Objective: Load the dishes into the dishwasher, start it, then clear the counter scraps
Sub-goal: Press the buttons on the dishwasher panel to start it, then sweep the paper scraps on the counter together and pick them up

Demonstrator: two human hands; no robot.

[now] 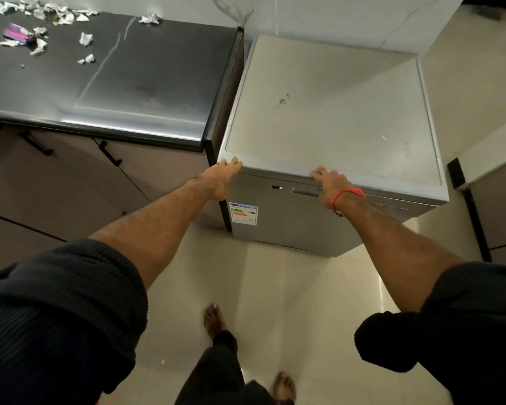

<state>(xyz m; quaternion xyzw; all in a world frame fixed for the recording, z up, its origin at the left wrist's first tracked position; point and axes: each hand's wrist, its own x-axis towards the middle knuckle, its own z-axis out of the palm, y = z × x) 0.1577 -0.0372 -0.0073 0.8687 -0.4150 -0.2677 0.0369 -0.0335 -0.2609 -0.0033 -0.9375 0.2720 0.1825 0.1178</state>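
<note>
At the front top edge of the dishwasher (327,112) I have both hands planted. My left hand (221,178) sits on the near left corner, fingers straight and laid over the lip, pressing flat on the top panel. My right hand (329,182) rests further along the same edge, just above the door handle (306,192), fingers extended over the rim; a red wristband (348,195) circles that wrist. Neither hand holds anything. The dishwasher door is closed, a small display (277,187) is lit on its front strip, and an energy label (243,213) is stuck on the upper left of the door. The machine stands just beside the end of the steel counter (135,83), on its right. The scraps (44,21), torn bits of paper and foil with one purple wrapper (18,33), lie scattered at the counter's far left, well apart from my hands. Below, my bare feet stand on the pale tiled floor (289,287).
</note>
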